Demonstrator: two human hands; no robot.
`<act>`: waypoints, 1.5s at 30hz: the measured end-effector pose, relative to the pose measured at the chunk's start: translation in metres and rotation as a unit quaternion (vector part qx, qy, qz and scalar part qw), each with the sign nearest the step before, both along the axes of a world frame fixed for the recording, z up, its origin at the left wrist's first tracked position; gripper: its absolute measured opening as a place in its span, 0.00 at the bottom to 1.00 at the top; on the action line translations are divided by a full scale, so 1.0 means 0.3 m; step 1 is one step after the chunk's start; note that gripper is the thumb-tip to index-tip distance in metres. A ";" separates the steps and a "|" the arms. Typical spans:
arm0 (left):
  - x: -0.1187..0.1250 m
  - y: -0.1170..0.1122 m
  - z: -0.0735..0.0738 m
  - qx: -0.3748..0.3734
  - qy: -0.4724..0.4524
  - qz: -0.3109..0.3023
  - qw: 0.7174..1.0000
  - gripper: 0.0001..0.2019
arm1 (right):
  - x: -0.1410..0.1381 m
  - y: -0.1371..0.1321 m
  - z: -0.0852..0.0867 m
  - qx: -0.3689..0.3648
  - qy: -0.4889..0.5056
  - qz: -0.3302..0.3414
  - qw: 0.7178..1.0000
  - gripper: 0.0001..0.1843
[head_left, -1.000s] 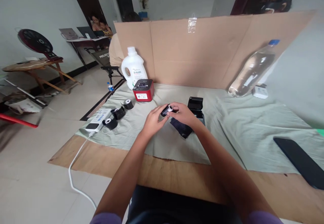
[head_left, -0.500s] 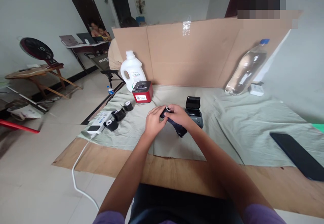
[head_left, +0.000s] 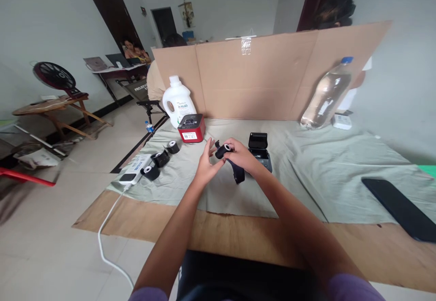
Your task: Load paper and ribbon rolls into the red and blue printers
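Above the middle of the cloth, my right hand [head_left: 238, 155] pinches a black paper roll [head_left: 223, 151] with a white core. A loose strip [head_left: 238, 173] of the same black material hangs from it under that hand. My left hand [head_left: 207, 162] is open at the roll's left side, fingers spread, its thumb close to the roll; whether they touch I cannot tell. Just right of my hands stands a small dark printer [head_left: 264, 159] with its lid [head_left: 258, 140] raised. Several more black rolls [head_left: 161, 158] sit on the cloth at the left.
Beside those rolls lies a white power strip [head_left: 136, 169] with a cable. A red box-shaped device [head_left: 191, 129] and a white jug [head_left: 177, 101] stand behind. A cardboard panel [head_left: 252, 83] closes the back. A clear bottle [head_left: 327, 94] leans there, and a phone [head_left: 400, 208] lies right.
My left hand has loosened from the black roll and its fingers have spread. The roll now shows more between my hands, with a short loose end sticking up at its left.
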State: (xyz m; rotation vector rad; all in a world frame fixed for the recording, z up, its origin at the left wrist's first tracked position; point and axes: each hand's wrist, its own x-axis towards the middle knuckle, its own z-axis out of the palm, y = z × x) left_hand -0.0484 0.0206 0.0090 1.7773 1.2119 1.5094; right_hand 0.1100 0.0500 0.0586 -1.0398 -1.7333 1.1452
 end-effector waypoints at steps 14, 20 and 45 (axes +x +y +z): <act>0.002 0.000 0.036 0.029 -0.157 0.052 0.986 0.25 | -0.002 0.002 -0.001 0.003 0.014 -0.004 1.000 0.11; -0.015 0.015 0.035 -0.028 -0.081 0.030 0.996 0.18 | -0.008 -0.005 0.007 0.008 0.050 0.028 0.998 0.12; -0.042 -0.002 0.025 -0.012 -0.005 -0.030 0.999 0.36 | 0.011 0.022 -0.006 0.008 0.061 0.041 0.997 0.13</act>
